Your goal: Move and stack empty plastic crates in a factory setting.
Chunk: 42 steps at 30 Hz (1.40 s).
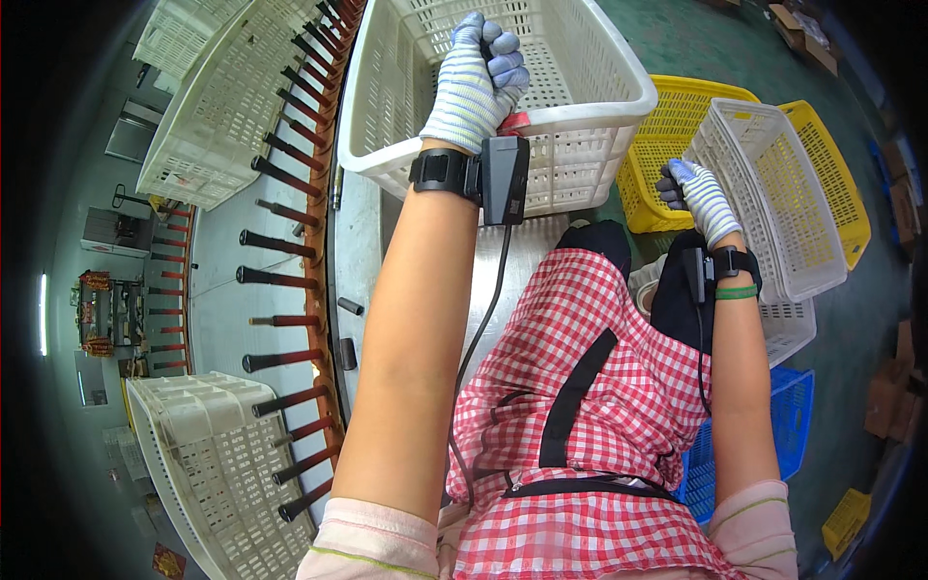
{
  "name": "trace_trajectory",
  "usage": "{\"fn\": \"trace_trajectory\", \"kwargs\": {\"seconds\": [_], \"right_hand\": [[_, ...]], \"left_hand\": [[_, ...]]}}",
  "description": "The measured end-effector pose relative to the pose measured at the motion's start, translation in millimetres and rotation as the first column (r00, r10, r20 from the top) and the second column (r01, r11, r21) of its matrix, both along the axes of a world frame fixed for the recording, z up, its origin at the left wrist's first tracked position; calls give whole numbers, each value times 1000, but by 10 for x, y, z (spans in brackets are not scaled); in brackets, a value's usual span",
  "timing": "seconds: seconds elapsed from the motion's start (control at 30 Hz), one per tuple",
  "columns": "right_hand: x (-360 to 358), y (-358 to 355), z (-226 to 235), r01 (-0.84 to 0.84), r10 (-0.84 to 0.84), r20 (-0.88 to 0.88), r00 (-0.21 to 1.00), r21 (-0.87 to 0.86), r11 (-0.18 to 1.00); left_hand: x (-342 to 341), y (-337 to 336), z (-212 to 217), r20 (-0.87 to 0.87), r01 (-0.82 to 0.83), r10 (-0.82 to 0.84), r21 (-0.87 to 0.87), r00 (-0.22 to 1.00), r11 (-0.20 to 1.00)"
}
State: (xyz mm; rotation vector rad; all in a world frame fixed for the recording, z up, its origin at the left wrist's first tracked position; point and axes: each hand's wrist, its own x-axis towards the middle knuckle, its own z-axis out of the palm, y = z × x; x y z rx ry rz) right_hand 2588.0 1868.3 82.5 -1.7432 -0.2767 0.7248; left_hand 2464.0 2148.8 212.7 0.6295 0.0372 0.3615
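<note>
My left hand [480, 85], in a striped white glove with blue-grey fingers, is closed above the near rim of a large white plastic crate [590, 116]. A sliver of something dark shows between its thumb and fingers, too little to name. My right hand [701, 198], gloved alike, hangs lower on the right with curled fingers. It is beside a yellow crate [646, 208] and a translucent white crate [773, 193]; whatever its fingers hold, if anything, is hidden. To the left runs a rail [317, 251] with a row of dark red rods, many ending in black sleeves.
Two short black tubes [348, 354] lie on the metal table [372, 246] beside the rail. White crates [208, 464] stand beyond the rods on the left. A blue crate [795, 416] is low on the right. Cardboard boxes [889, 387] sit along the green floor's far edge.
</note>
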Motion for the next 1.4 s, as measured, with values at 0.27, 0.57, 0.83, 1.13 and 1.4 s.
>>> {"fn": "trace_trajectory", "kwargs": {"seconds": [0.27,0.57,0.83,1.13,1.4], "right_hand": [[22,-76,104,44,-40,-41,998,94,995],[323,-160,52,260,-181,-272,945,292,920],[323,-207,90,306,-178,-350,920,356,883],[271,-143,100,294,-150,-373,916,367,883],[249,-152,136,289,-135,-383,914,382,878]], "left_hand": [[2,-70,9,14,5,-6,47,1000,999],[-47,-54,58,16,72,-72,-12,997,997],[-35,-88,36,48,44,-44,-9,998,999],[-35,-59,32,73,64,-63,-11,995,998],[-31,-103,43,5,-15,15,2,1000,1000]]}}
